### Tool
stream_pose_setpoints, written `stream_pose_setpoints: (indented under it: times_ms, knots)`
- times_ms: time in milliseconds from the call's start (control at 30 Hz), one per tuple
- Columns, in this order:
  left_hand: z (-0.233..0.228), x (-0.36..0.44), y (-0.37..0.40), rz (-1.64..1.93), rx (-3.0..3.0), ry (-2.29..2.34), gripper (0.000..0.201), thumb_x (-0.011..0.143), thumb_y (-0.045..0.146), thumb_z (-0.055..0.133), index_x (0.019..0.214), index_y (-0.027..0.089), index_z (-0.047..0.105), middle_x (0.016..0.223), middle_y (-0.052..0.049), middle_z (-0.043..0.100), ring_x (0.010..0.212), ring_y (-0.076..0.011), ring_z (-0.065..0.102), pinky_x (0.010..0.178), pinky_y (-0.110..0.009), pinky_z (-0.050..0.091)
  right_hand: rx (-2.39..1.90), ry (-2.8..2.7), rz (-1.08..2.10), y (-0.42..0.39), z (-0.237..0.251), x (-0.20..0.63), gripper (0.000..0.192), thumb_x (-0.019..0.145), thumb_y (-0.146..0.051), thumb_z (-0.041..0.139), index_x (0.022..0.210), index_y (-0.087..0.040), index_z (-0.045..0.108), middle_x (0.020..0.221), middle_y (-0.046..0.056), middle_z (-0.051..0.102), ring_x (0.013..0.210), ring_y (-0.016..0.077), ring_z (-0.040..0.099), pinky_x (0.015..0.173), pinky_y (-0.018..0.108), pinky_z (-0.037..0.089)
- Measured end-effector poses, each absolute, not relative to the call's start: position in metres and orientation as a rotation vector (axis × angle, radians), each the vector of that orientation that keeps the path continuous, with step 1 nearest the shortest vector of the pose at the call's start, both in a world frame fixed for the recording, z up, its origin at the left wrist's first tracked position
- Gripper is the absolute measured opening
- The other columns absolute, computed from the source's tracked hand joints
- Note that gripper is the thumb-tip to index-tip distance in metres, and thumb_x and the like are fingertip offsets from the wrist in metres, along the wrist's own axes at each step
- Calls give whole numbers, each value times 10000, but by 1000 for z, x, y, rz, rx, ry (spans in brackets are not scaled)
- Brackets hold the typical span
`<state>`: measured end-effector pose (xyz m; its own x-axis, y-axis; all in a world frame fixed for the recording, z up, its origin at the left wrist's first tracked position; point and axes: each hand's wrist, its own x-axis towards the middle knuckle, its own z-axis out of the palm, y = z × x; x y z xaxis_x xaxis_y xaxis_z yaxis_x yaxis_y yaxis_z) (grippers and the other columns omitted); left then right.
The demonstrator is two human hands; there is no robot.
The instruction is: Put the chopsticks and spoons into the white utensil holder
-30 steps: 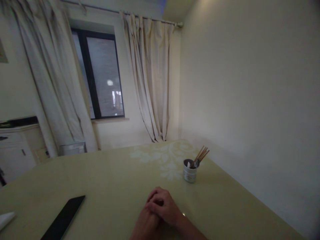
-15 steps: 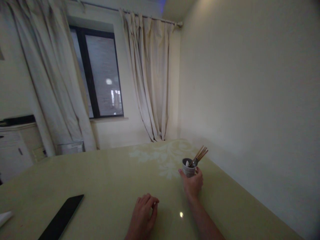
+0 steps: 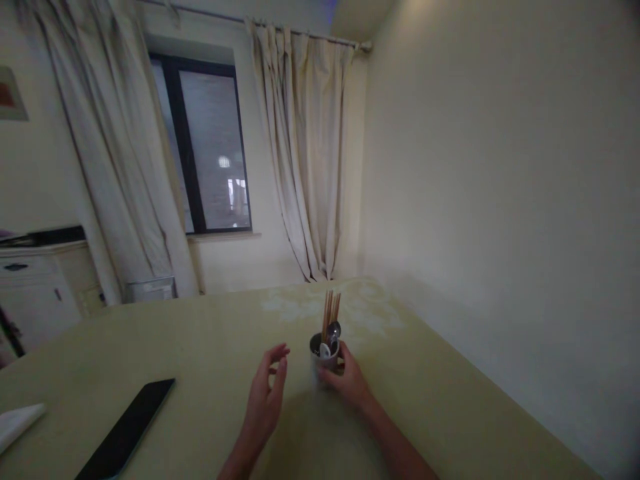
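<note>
At the lower left edge of the frame a dark flat phone (image 3: 125, 430) lies on the table (image 3: 450, 400), its long side running up toward the right. Further left, at the very edge, a bit of white paper (image 3: 17, 423) rests on the same surface.

In the lower middle, the left hand (image 3: 265, 393) is raised a little above the table with its fingers loosely spread and slightly curled, holding nothing; it stands just left of the cup, apart from it. The right hand (image 3: 347, 383) comes in from the lower right and is wrapped around the lower part of a small grey cup (image 3: 323, 360), fingers closed on its side. The cup sits upright near the middle of the frame. Out of it stick several wooden chopsticks (image 3: 330, 313), standing nearly straight up, with a metal spoon (image 3: 334, 331) and a small white piece beside them at the rim.

The table is pale yellow-green and glossy, with a faint light flower pattern (image 3: 370, 313) past the cup toward the far corner.

Beyond the table, at the middle left, a white cabinet (image 3: 35, 287) with a dark top stands against the wall. In the upper left and upper middle, two pale curtains (image 3: 305, 160) hang on either side of a dark-framed window (image 3: 210, 147). A plain cream wall (image 3: 500, 187) fills the right side of the frame.
</note>
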<state>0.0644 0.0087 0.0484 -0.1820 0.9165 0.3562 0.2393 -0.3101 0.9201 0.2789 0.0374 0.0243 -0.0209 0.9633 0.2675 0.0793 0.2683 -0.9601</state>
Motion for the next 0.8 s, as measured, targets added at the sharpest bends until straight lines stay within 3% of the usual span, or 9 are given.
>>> stream_pose_setpoints:
  times_ms: [167,267,367,467,567,700,800]
  knots:
    - [93,58,30,1396,1313,1080,787,828,799,662,1366,228,598,1403,-172,709,1321,-332,656,1127,-502,491,-791,-1727,1173,11,34,261,757,681,-398,914,1374,-240,651,1282,97,762,1109,322,731,934,418,593]
    - [111,60,30,1191,1288,945,738,853,767,672,1329,203,656,1264,-148,776,1198,-320,719,1093,-491,520,-700,-1777,1235,5,36,259,793,674,-412,933,1399,-253,652,1299,86,756,1120,321,726,961,414,574]
    - [120,65,26,1116,1337,930,686,849,743,692,1269,200,694,1012,-86,805,1099,-301,743,956,-431,582,-674,-1764,1263,3,35,257,808,671,-431,949,1401,-248,656,1308,91,749,1134,326,718,965,409,568]
    - [123,74,27,1200,1384,977,624,801,781,701,1019,197,731,799,-32,741,992,-293,755,801,-366,599,-659,-1757,1287,4,32,255,844,648,-447,964,1406,-238,656,1305,96,750,1140,334,715,979,426,561]
    - [125,79,30,1347,1443,1005,602,824,795,653,803,195,685,772,-44,724,912,-287,753,777,-366,593,-670,-1761,1291,6,30,255,880,654,-451,956,1445,-248,628,1318,99,746,1150,337,714,974,431,564]
    - [141,78,34,1512,1456,992,571,933,750,555,818,198,650,824,-27,698,973,-246,746,920,-351,568,-705,-1769,1266,4,31,255,859,660,-459,952,1434,-258,638,1336,102,735,1176,345,704,968,438,565]
    - [167,73,31,1730,1342,868,502,957,698,589,838,211,585,726,50,588,817,-159,723,854,-290,577,-719,-1757,1288,3,31,255,826,677,-486,950,1413,-259,649,1319,107,739,1156,345,711,963,457,566]
